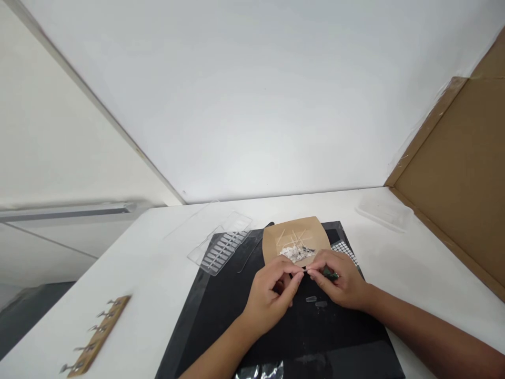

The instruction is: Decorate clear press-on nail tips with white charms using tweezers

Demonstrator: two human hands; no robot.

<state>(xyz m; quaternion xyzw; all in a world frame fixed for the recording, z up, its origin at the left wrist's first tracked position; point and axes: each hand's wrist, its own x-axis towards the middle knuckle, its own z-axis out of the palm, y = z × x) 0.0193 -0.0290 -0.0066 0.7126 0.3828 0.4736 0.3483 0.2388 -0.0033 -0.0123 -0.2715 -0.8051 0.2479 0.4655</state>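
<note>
My left hand [272,288] and my right hand [340,278] meet above the black mat [232,310], fingertips pinched close together. Between them is a small pale piece [305,270], too small to identify. Something dark green [330,273] shows under the curled fingers of my right hand; its shape is mostly hidden. Just below my hands lie two loose clear nail tips, one [311,299] a little higher than the other [321,304]. Directly behind my fingers sits a brown paper tray [272,237] with white scraps [295,253] and several thin sticks.
Left of the paper tray lies a clear case with nail tips [224,251], near a thin dark tool [252,252]. A sheet of white dots [344,248] lies beyond my right wrist. A wooden strip with metal stands [103,334], a clear lid [384,211] and cardboard [453,158] flank the mat.
</note>
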